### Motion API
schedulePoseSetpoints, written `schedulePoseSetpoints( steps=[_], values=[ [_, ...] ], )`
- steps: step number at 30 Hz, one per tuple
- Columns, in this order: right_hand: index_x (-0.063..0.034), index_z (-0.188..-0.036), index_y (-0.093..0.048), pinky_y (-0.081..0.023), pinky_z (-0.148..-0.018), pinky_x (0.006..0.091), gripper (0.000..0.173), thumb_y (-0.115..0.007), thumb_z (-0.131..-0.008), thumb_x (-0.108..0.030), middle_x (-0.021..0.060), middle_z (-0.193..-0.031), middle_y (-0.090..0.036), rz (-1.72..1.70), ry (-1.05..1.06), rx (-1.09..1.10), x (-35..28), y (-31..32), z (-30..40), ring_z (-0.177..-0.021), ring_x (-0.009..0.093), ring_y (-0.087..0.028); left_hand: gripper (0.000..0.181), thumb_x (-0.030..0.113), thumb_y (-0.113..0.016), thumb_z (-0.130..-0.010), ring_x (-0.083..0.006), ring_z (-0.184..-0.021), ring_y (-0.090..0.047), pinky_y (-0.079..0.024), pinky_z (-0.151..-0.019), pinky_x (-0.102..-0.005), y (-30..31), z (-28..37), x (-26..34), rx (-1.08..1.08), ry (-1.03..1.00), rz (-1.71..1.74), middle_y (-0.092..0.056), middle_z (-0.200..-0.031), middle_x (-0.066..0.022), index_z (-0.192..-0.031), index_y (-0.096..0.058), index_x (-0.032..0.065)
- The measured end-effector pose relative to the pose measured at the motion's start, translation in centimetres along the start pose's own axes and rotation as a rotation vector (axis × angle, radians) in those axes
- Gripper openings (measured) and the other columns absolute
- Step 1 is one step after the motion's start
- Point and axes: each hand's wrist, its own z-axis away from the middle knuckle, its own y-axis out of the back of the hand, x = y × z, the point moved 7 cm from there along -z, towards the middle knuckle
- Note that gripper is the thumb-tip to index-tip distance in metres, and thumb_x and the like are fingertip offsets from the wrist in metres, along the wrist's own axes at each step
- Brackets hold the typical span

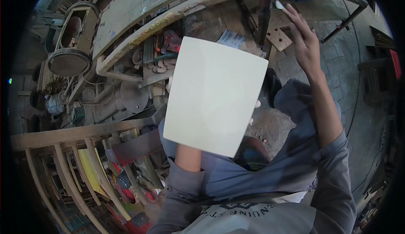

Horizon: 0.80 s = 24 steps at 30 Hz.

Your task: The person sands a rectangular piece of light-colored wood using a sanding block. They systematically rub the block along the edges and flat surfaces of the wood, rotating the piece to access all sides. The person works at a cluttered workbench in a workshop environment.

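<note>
A plain cream-coloured rectangular board (215,98) lies across my left hand (258,104), which supports it from beneath; only fingertips show past its right edge and a bit at its left edge. My left forearm comes out under the board's lower edge. Off to the upper right, apart from the board, my right hand (302,33) is raised in front of the workbench, its fingers extended. A small white piece (279,5) shows at its fingertips; whether it is held or is a covering on a finger, I cannot tell.
A long wooden workbench (126,22) with a worn edge runs across the top. Under it are a green crate (152,52), a printed sheet (231,38) and a wooden block with holes (279,39). A slatted wooden chair (82,131) stands lower left, a belt-and-drum machine (71,41) upper left.
</note>
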Motion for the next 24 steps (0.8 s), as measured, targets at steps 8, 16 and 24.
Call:
schedulePoseSetpoints(
  steps=[8,16,24],
  values=[
    [-0.0128,-0.139,-0.057,-0.026,-0.112,0.0606,0.052,-0.063,-0.088,-0.006,0.0054,-0.138,-0.061,-0.071,0.365,-0.118,-11.1,1.8,3.7,-0.139,0.031,-0.044,0.111,0.084,-0.048,-0.078,-0.0465,-0.140,-0.032,-0.030,-0.115,-0.0577,-0.5,-0.3,-5.0,0.004,0.137,0.016,-0.022,-0.157,-0.0272,-0.157,-0.018,0.0130],
    [-0.0166,-0.136,-0.060,0.010,-0.102,0.0827,0.047,-0.055,-0.089,-0.019,-0.0002,-0.147,-0.052,-0.407,0.635,-0.830,-20.5,-2.5,19.5,-0.147,0.024,-0.034,0.112,0.085,-0.048,-0.077,-0.0469,-0.141,-0.031,-0.030,-0.115,-0.0577,-6.5,-3.7,-4.5,-0.161,0.122,-0.016,-0.020,-0.157,-0.0278,-0.157,-0.017,0.0129],
    [-0.0129,-0.136,-0.059,-0.007,-0.119,0.0618,0.054,-0.062,-0.083,-0.007,-0.0001,-0.147,-0.053,-0.182,0.544,-0.285,-20.3,5.6,5.9,-0.146,0.033,-0.035,0.114,0.086,-0.049,-0.076,-0.0473,-0.141,-0.030,-0.029,-0.116,-0.0578,-11.7,-0.8,-5.4,-0.303,0.018,-0.012,-0.019,-0.158,-0.0284,-0.158,-0.016,0.0129]
  ],
)
